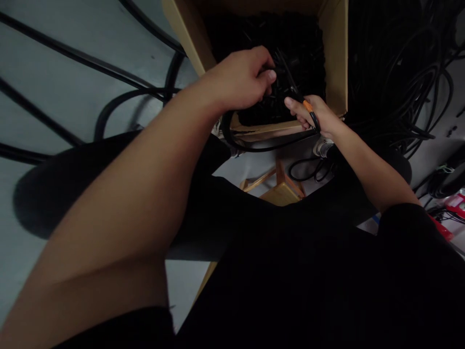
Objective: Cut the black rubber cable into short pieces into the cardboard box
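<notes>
My left hand reaches over the near edge of a cardboard box and its fingers are closed on black cable inside. My right hand sits at the box's near edge, pinching a black cable with an orange end piece. That cable hangs in a loop below the box, between both hands. The box is filled with a dark mass of black cables. I am seated, with my black-clothed legs below the hands.
A large tangle of loose black cables lies on the floor right of the box. Thick black cables cross the grey floor at left. A wooden stool shows between my legs. Red items lie far right.
</notes>
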`<action>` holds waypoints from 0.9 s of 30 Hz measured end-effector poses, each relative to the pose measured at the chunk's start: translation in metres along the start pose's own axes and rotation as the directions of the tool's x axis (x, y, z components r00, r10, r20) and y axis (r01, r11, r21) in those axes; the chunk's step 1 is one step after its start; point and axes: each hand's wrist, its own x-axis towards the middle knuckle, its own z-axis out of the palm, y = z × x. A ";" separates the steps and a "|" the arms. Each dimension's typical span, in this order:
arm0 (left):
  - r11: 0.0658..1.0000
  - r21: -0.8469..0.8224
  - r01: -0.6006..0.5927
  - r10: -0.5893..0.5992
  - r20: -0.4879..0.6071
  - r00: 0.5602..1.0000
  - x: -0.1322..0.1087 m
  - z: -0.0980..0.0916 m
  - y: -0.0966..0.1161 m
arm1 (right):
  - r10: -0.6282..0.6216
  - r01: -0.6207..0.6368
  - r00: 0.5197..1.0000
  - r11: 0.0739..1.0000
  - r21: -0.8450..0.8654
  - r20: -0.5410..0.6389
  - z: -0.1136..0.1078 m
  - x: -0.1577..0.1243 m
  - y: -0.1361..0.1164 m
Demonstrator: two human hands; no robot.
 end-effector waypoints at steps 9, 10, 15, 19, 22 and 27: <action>1.000 0.023 0.013 -0.013 -0.003 1.000 0.002 0.000 0.000 | -0.041 0.043 0.999 0.996 -0.073 0.025 0.002 0.000 0.003; 1.000 0.018 -0.003 0.002 0.019 1.000 0.001 0.000 0.000 | -0.041 0.043 0.999 0.997 -0.060 0.026 0.001 -0.001 0.001; 0.998 -0.036 -0.054 0.058 0.112 0.992 0.000 -0.001 0.000 | -0.075 0.076 0.995 0.997 -0.019 0.067 -0.009 -0.001 -0.004; 1.000 -0.011 -0.028 0.029 0.105 0.994 0.002 -0.006 -0.004 | -0.031 0.037 0.996 0.997 -0.063 0.088 -0.014 0.003 0.003; 1.000 0.015 0.006 -0.007 0.082 0.997 0.004 -0.008 -0.007 | -0.006 0.012 0.997 0.997 -0.082 0.075 -0.015 0.002 0.005; 0.994 0.096 0.048 -0.055 0.069 0.996 0.002 -0.011 0.000 | 0.044 -0.043 0.998 0.999 -0.012 0.046 -0.010 -0.008 -0.007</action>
